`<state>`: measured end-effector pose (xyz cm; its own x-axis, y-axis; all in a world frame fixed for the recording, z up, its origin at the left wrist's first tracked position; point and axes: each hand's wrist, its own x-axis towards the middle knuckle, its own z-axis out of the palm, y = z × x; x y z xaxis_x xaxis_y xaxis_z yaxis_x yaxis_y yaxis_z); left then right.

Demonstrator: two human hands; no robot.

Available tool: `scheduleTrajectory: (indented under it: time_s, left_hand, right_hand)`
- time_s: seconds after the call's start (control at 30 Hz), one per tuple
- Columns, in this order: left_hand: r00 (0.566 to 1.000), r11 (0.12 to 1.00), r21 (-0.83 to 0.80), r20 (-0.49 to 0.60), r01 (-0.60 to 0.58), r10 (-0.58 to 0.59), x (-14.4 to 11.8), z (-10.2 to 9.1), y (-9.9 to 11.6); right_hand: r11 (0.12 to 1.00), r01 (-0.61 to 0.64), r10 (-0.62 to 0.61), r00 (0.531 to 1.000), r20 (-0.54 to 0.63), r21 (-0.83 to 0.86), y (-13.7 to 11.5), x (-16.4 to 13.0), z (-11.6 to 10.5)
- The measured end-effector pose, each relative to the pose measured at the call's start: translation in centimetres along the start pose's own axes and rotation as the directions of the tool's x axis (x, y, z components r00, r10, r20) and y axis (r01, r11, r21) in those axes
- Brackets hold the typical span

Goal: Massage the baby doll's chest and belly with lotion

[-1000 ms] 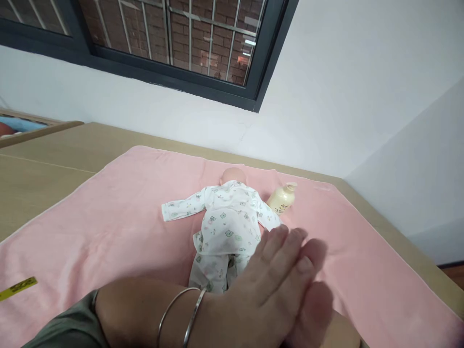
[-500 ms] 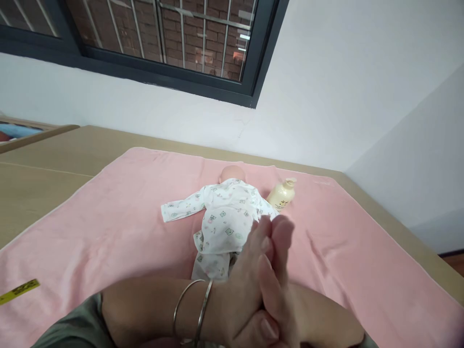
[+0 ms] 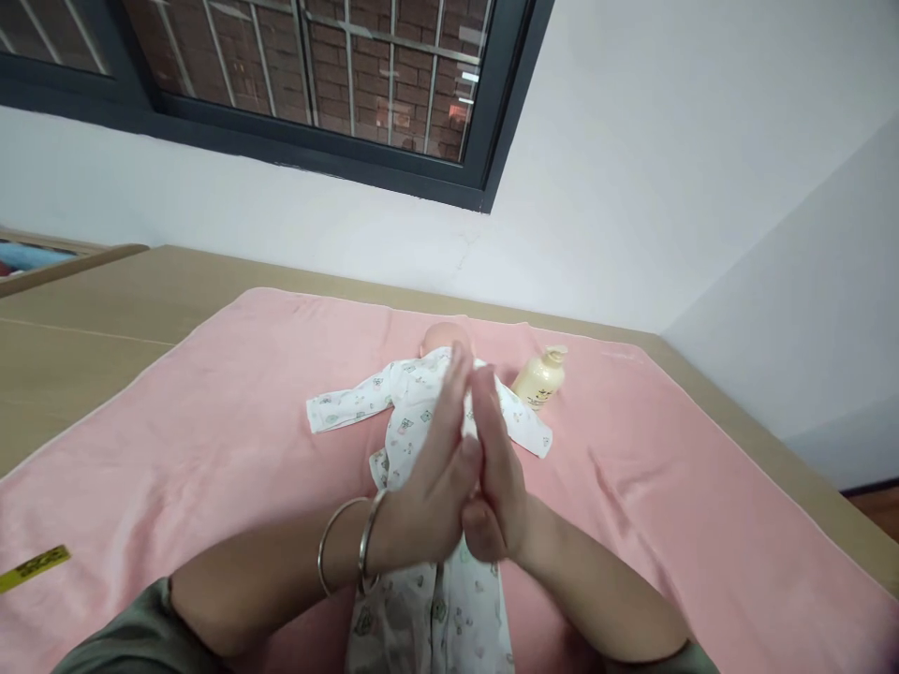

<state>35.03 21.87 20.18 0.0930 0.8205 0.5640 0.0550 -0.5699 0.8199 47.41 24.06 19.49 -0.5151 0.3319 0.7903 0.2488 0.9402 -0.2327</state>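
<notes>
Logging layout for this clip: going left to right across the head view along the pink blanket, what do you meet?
Yellow tape strip → bangle on the left wrist → left hand → right hand, palms pressed together over the doll → cream lotion bottle.

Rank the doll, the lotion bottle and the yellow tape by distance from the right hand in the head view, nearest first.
From the right hand, pressed palm to palm against the left:
1. Doll, directly under and behind the hand.
2. Lotion bottle, farther back on the right, beside the doll.
3. Yellow tape, far left edge of the pink towel.

Soft, even indoor light, no glare. Faint shadows lie under the hands (image 3: 456,468). Wide-angle bending tilts the edges
</notes>
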Motion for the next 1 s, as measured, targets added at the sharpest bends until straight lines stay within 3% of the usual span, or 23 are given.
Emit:
scheduleTrajectory:
  time_s: [0.1,0.17,0.23,0.3,0.43,0.53,0.67,0.8,0.87,1.0]
  left_hand:
    - [0.979,0.995,0.020,-0.181,0.101,-0.096,3.0,-0.7,-1.9]
    - [0.944,0.983,0.008,-0.281,0.184,-0.175,4.7,-1.0,-3.7]
    - [0.917,0.962,0.024,-0.310,0.271,-0.251,5.9,-1.2,-5.8]
    - [0.908,0.944,0.082,-0.309,0.320,-0.281,6.5,-1.2,-8.1]
    - [0.933,0.925,0.267,-0.310,0.271,-0.184,6.7,-1.1,-12.2]
    - [0.960,0.906,0.378,-0.265,0.189,-0.089,6.6,-1.2,-14.4]
    - [0.970,0.880,0.452,-0.238,0.145,-0.038,6.3,-1.1,-15.7]
    - [0.972,0.869,0.475,-0.235,0.141,-0.029,6.1,-1.0,-15.9]
    - [0.970,0.865,0.480,-0.241,0.149,-0.033,6.1,-1.0,-15.9]
    - [0.972,0.835,0.525,-0.229,0.162,-0.044,6.1,-1.2,-16.4]
  right_hand:
    - [0.983,-0.182,0.182,0.983,-0.019,0.003,3.4,0.7,1.3]
    - [0.934,-0.357,0.358,0.933,0.037,-0.019,5.6,0.5,2.2]
    - [0.893,-0.442,0.449,0.883,0.137,-0.079,7.3,0.2,3.1]
    - [0.880,-0.450,0.474,0.853,0.218,-0.151,8.5,-0.2,3.9]
    - [0.860,-0.441,0.505,0.810,0.298,-0.257,10.2,-0.6,4.4]
    - [0.839,-0.485,0.543,0.778,0.317,-0.248,11.8,-0.8,3.8]
    - [0.779,-0.582,0.626,0.734,0.263,-0.232,13.7,-1.1,3.0]
    - [0.701,-0.632,0.706,0.678,0.204,-0.331,13.9,-1.2,3.0]
    - [0.696,-0.624,0.703,0.692,0.162,-0.355,13.2,-1.1,3.2]
    - [0.812,-0.531,0.573,0.804,0.156,-0.244,11.7,-1.0,3.8]
